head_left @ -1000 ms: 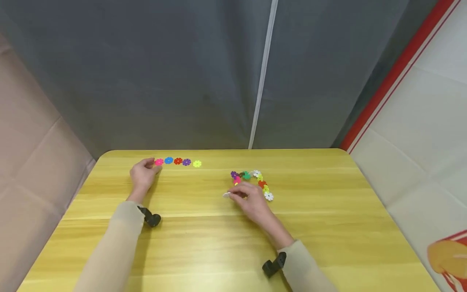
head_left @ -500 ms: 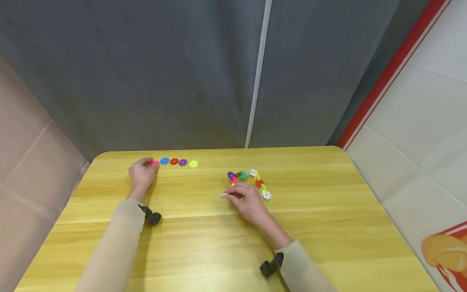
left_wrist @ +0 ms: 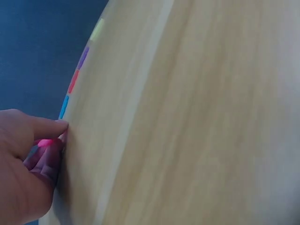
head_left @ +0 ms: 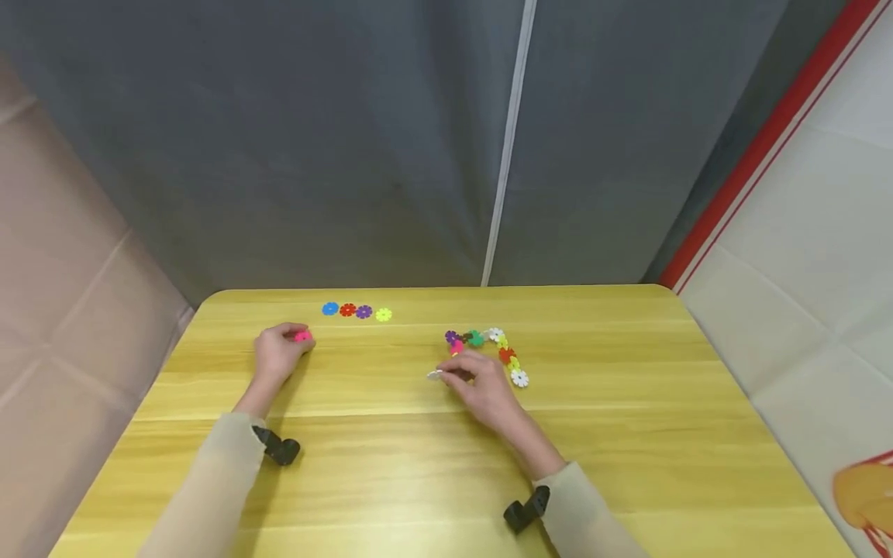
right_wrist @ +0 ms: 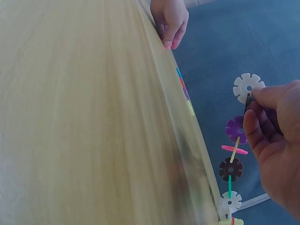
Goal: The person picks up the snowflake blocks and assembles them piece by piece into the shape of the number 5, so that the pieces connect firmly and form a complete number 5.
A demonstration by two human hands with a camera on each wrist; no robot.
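The left hand (head_left: 279, 353) lies low on the table with its fingers curled, pinching a pink snowflake disc (head_left: 303, 336), while the right hand (head_left: 481, 381) pinches a white snowflake disc (head_left: 435, 375) at the free end of a linked chain of discs (head_left: 488, 349) that curves away toward its 12 and 2 o'clock. The discs are flat, notched plastic flowers; four loose ones, blue (head_left: 330, 309), red (head_left: 347, 310), purple (head_left: 363, 311) and yellow (head_left: 383, 315), sit in a row at the left hand's 1 o'clock near the far edge. Everything rests on a smooth yellow wood-grain table (head_left: 418, 465) with rounded corners, backed by a grey fabric curtain (head_left: 349, 139) at 12 o'clock and a white panel with a red stripe (head_left: 767, 132) at 2 o'clock.
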